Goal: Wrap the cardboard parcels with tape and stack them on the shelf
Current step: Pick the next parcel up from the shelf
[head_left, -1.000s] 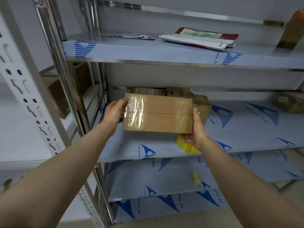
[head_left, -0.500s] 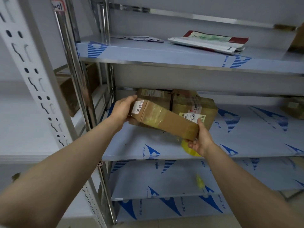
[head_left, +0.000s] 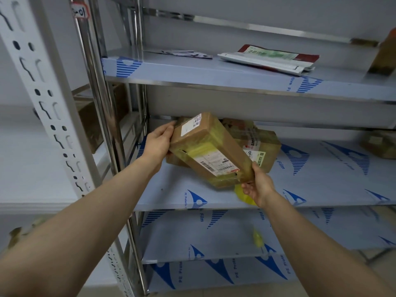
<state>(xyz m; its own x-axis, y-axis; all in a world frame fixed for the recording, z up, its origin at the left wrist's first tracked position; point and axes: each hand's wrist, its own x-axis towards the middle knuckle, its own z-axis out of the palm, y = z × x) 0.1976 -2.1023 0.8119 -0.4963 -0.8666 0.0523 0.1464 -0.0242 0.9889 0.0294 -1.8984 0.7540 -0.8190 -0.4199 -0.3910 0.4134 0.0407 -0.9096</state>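
Shelving first: the metal rack [head_left: 106,125] carries several film-covered levels, and the middle shelf [head_left: 321,185] is the level in use. 2 taped parcels [head_left: 265,142] sit toward its back left, touching one another. 1 lone parcel [head_left: 379,144] lies well apart at the far right edge.

The held parcel [head_left: 211,150] is a long cardboard box banded with yellowish tape and bearing printed labels. It is above the middle shelf, directly in front of the seated pair. Its long axis runs diagonally, with the far end raised toward the upper left and the near end dropped toward the lower right. Whether its underside touches the shelf or the parcels behind cannot be told.

The left hand [head_left: 157,144] has its grip closed round the raised far end, fingers over the end face. The right hand [head_left: 260,186] has its grip pinching the low near corner, thumb on top. A yellow object [head_left: 241,195] shows just below that hand; its nature is unclear.

Judgement: placement is under way. The left hand is nearer the seated parcels, so levelling calls for lowering that end while the right end swings in. The tilt risks knocking the pair.
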